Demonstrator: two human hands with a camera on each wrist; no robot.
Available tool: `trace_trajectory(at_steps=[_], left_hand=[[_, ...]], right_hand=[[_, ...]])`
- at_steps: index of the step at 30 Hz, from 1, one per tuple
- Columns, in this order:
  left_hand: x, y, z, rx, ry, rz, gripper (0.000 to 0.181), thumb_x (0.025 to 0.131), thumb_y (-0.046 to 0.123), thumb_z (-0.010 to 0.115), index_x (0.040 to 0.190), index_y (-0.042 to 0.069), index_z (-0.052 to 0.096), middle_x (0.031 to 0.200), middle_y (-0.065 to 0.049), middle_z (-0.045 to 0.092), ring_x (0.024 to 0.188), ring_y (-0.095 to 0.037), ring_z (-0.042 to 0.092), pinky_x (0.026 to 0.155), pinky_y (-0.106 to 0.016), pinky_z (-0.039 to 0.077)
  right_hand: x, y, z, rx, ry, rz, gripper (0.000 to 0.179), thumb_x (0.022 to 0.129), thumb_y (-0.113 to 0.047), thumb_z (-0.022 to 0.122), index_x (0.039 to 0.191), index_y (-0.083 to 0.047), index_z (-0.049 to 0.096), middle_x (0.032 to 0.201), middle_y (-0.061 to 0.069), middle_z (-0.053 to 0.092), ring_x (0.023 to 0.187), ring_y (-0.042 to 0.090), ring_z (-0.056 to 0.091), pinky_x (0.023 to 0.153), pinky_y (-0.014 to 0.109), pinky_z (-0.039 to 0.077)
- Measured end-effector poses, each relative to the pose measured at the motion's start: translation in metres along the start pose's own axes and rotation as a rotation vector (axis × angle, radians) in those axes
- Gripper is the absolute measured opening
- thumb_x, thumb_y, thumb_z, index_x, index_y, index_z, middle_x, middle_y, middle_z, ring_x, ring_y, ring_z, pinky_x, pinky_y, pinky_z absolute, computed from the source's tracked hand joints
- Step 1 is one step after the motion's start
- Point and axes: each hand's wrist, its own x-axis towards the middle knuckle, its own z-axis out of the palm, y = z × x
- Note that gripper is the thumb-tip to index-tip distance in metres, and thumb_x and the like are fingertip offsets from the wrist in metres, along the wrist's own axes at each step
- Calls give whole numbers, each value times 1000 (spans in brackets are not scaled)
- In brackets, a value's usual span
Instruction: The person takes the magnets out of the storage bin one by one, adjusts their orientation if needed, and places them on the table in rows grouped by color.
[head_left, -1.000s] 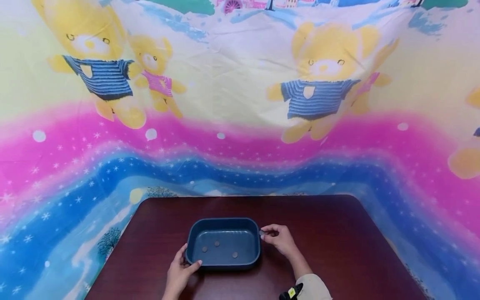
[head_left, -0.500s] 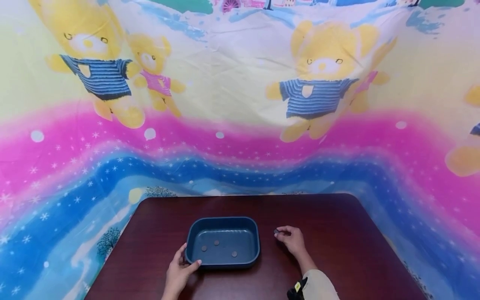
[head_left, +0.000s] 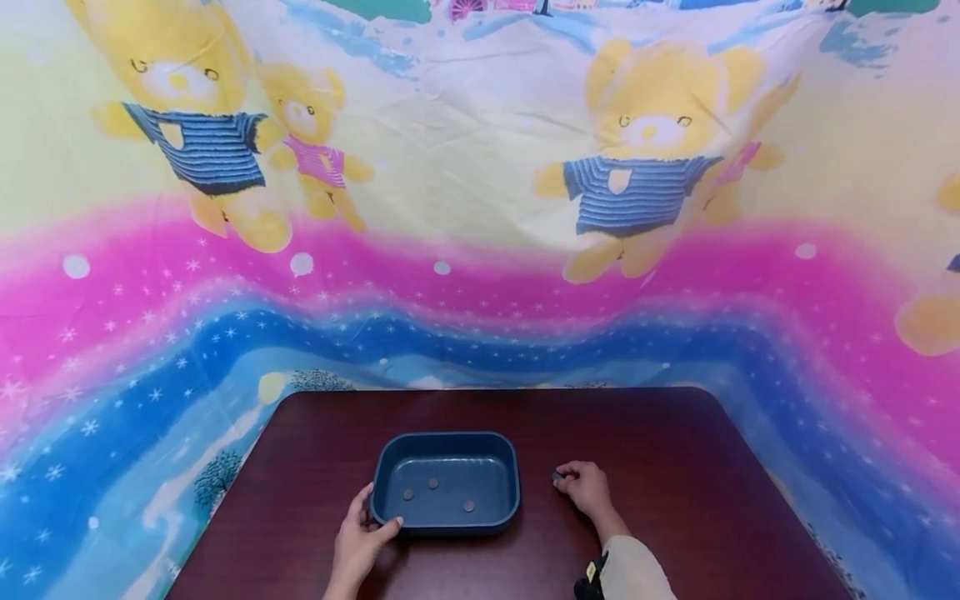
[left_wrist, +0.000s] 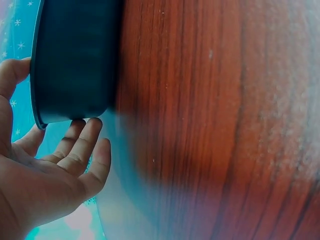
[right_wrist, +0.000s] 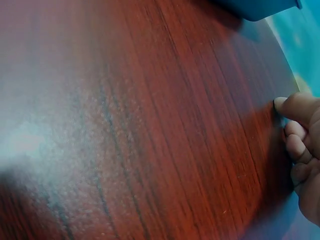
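A dark blue rectangular dish [head_left: 450, 530] with rounded corners stands on the table, three small coins lying on its floor: one coin [head_left: 408, 494] at the left, another coin [head_left: 432, 483] near the middle, a third coin [head_left: 468, 506] towards the right. My left hand [head_left: 356, 542] holds the dish by its near left corner, thumb at the front rim and fingers along the side wall. To the right of the dish, my right hand [head_left: 588, 490] pinches a small dark coin [head_left: 557, 476] between thumb and fingertips. In the right wrist view the fingertips [right_wrist: 281, 102] are close over the tabletop.
The dark red-brown wooden table [head_left: 660, 442] has rounded far corners. A cloth backdrop [head_left: 480, 275] printed with teddy bears hangs behind and beside it. A black strap [head_left: 591, 583] is round my right wrist below a pale sleeve [head_left: 637, 575].
My right hand has moved right, away from the dish's right rim, then slightly down towards me, still pinching the coin. The left hand and the dish have stayed in place.
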Motion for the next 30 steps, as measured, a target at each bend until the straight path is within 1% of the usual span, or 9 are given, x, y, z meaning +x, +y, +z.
trace_trajectory(at_steps=[4, 10, 14, 17, 20, 22, 24, 27, 30], left_hand=[[1, -1, 1, -11, 3, 0, 81, 71, 15, 79, 139, 3, 38, 111, -27, 58, 87, -28, 60, 69, -36, 49], [2, -2, 1, -33, -1, -6, 81, 71, 15, 80, 139, 3, 37, 116, -28, 56, 90, -29, 60, 70, -37, 50], [2, -3, 1, -46, 4, -1, 81, 71, 14, 80, 139, 2, 38, 117, -29, 55, 91, -30, 60, 71, -37, 50], [2, -4, 1, -35, 0, 2, 80, 71, 14, 79, 138, 2, 38, 116, -29, 55, 90, -30, 61, 70, -36, 50], [2, -4, 2, -21, -5, -10, 80, 71, 16, 79, 138, 3, 38, 114, -27, 58, 87, -27, 61, 67, -35, 50], [2, -4, 2, -14, -11, -19, 80, 71, 17, 79, 138, 4, 38, 112, -27, 59, 84, -26, 61, 66, -35, 50], [2, -4, 2, -20, -17, -28, 81, 71, 18, 79, 139, 4, 37, 113, -27, 58, 84, -25, 61, 66, -35, 50], [2, -3, 1, -28, -23, -33, 82, 71, 18, 79, 139, 3, 36, 114, -28, 57, 85, -26, 61, 66, -35, 50], [2, -3, 1, -27, -18, -35, 82, 71, 18, 80, 139, 3, 36, 114, -28, 57, 85, -26, 61, 66, -35, 50]], right_hand=[[2, 0, -1, -39, -8, 2, 15, 74, -8, 76, 88, -4, 72, 76, 0, 65, 65, 13, 57, 59, 32, 46], [4, 1, -2, -84, -21, 17, 18, 79, -2, 63, 94, -5, 72, 87, 8, 67, 69, 17, 57, 62, 34, 45], [3, 1, -2, -89, -19, 22, 18, 79, -3, 63, 95, -5, 71, 87, 8, 66, 69, 17, 56, 62, 35, 44], [1, 0, -3, -36, -28, 23, 20, 78, -5, 67, 98, -2, 70, 81, 5, 65, 66, 15, 55, 61, 33, 43], [-3, -2, -6, 90, -53, 40, 31, 78, -7, 72, 107, 3, 65, 77, 3, 62, 67, 16, 54, 62, 31, 44], [-5, -4, -10, 174, -80, 46, 40, 78, -8, 73, 113, 7, 61, 78, 4, 61, 71, 17, 55, 65, 32, 45], [-6, -5, -15, 229, -113, 58, 45, 78, -9, 73, 118, 7, 58, 83, 5, 62, 77, 19, 56, 67, 33, 46], [-5, -9, -23, 264, -207, 53, 50, 80, -13, 73, 123, 6, 54, 96, 10, 62, 88, 23, 57, 71, 36, 47], [-3, -18, -32, 265, -323, 27, 56, 81, -16, 73, 128, 5, 51, 110, 19, 58, 101, 31, 54, 75, 41, 47]])
